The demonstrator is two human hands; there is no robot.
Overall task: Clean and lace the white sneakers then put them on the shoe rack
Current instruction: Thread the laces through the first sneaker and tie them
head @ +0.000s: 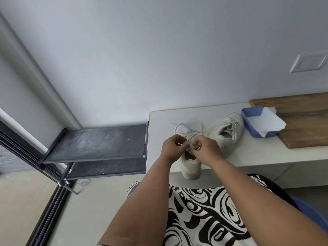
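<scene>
Two white sneakers stand on a pale table. The near sneaker sits at the table's front edge, heel toward me and slightly over the edge. My left hand and my right hand are both over its tongue, each pinching a strand of its white lace; a loop and a loose end of the lace lie beyond the hands. The second sneaker lies tilted to the right, its laces in place. The black shoe rack stands left of the table, both visible shelves bare.
A blue tray with white tissue paper sits on a wooden board at the table's right. A wall is close behind. A blue chair edge shows at lower right. Black sliding-door tracks run along the floor at left.
</scene>
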